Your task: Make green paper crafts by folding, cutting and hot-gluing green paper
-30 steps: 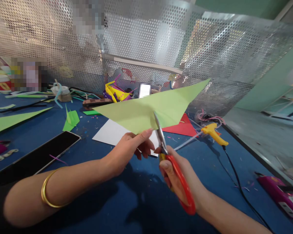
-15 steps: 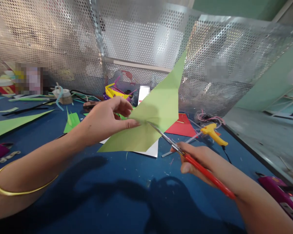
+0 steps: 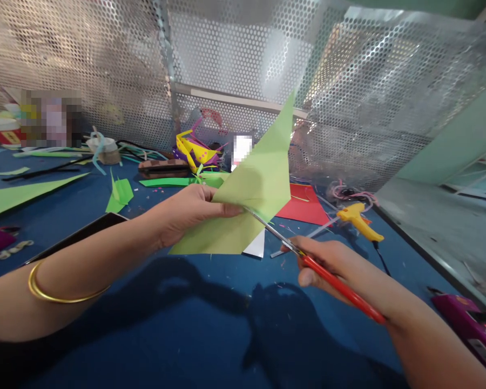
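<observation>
My left hand pinches a light green sheet of paper and holds it up above the blue table, one corner pointing up. My right hand is closed around the red handles of a pair of scissors. The metal blades reach into the paper's edge just right of my left thumb. A gold bangle circles my left wrist.
Under the paper lie a white sheet and a red sheet. A yellow glue gun with a black cord lies to the right, a magenta device at the far right. A black phone, green scraps and a perforated metal screen surround.
My left hand turned the green paper from lying wide to standing with a corner up. The scissors swung from upright to nearly flat, blades now at the paper's edge.
</observation>
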Motion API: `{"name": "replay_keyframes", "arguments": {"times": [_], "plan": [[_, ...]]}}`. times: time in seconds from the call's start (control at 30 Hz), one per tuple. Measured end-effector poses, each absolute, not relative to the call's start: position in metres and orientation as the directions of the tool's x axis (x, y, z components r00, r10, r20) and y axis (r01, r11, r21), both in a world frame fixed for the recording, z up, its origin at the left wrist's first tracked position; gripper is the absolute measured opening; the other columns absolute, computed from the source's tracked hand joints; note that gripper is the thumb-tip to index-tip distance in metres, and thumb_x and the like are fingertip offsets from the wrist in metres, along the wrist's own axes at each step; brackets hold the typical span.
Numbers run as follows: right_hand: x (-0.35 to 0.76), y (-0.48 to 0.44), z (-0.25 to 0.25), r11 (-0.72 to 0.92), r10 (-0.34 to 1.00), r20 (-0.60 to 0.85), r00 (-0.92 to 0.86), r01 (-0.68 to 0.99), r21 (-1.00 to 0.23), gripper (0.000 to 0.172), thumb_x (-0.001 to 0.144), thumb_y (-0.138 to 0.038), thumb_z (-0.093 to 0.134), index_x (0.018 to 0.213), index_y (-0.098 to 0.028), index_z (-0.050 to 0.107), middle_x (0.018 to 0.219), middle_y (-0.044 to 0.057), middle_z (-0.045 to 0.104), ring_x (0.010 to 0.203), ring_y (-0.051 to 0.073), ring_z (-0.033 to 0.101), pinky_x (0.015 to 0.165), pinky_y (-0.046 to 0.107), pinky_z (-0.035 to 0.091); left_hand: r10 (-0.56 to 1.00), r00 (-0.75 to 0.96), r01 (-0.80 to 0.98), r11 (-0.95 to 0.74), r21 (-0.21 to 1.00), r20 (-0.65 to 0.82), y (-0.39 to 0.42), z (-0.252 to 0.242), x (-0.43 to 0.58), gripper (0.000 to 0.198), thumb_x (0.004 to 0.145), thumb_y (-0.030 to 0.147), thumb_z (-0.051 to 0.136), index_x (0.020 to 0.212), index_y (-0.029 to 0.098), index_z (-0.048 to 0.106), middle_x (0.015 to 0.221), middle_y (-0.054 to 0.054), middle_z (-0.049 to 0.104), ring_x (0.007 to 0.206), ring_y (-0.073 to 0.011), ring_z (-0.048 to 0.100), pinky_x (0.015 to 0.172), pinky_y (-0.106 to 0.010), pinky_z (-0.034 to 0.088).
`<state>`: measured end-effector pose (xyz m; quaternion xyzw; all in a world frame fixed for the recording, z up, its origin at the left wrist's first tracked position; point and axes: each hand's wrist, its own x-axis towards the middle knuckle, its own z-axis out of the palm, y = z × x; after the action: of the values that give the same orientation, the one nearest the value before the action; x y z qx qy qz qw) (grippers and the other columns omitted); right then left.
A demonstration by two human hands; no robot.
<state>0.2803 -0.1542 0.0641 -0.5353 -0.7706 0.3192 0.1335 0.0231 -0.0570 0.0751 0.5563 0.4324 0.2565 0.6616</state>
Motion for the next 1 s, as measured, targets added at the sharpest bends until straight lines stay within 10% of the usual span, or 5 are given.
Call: {"name": "replay_keyframes", "arguments": {"times": [0.6,1.0], "plan": [[0.288,-0.152,0.053,0.245,0.897,-0.088,-0.434,0.652,-0.717,0.062,0.079,-0.072,0.051,0.114,-0.020,0.056,0.067,-0.002,0.052,0.055,0.011,0.042,0.049,0.023,0.032,0.843,0.458,0.104,0.262,0.959,-0.280,-0.058,0.072,0.025,0.024,0.058,0.030,0.083,0.078,0.018,0.077,0.078,-0.007,0.077,0.061,-0.0228,0.070,0.057,-0.031,0.058],[0.283,-0.152,0.047,0.086,0.914,-0.171,-0.368,0.587,-0.805,0.045,0.084,-0.055,0.060,0.116,-0.024,0.058,0.067,-0.002,0.060,0.053,0.012,0.045,0.047,0.023,0.033,0.835,0.428,0.183,0.294,0.938,-0.345,-0.058,0.077,0.025,0.016,0.062,0.031,0.080,0.075,0.022,0.077,0.075,-0.004,0.076,0.059,-0.0217,0.070,0.057,-0.030,0.057]]}}
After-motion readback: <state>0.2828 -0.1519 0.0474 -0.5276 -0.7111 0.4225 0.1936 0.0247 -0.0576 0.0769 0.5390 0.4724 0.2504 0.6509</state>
